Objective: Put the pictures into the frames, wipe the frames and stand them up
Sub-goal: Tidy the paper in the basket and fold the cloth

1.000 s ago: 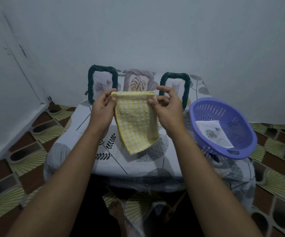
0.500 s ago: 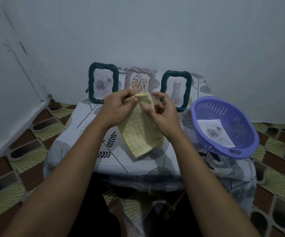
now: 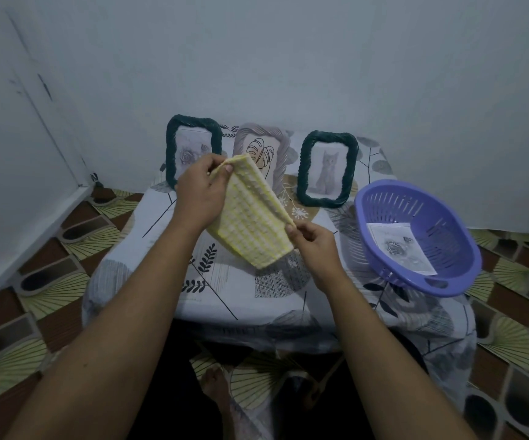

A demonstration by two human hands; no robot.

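Three frames stand upright at the back of the table: a dark green frame (image 3: 171,147) with a rose picture, a pale grey frame (image 3: 284,144) with a leaf drawing, and a dark green frame (image 3: 304,173) with a cat picture. I hold a folded yellow checked cloth (image 3: 250,217) above the table in front of them. My left hand (image 3: 201,188) pinches its top corner. My right hand (image 3: 312,241) pinches its lower right edge. The cloth hides part of the grey frame.
A purple plastic basket (image 3: 447,277) sits on the table's right side with a loose rose picture (image 3: 399,249) inside. The table wears a leaf-patterned cloth (image 3: 225,290). Walls close in behind and to the left. Patterned floor tiles surround the table.
The cloth went from spread between both hands to folded narrower. My right hand slid down from the top edge to the lower right edge; my left hand stayed at the top.
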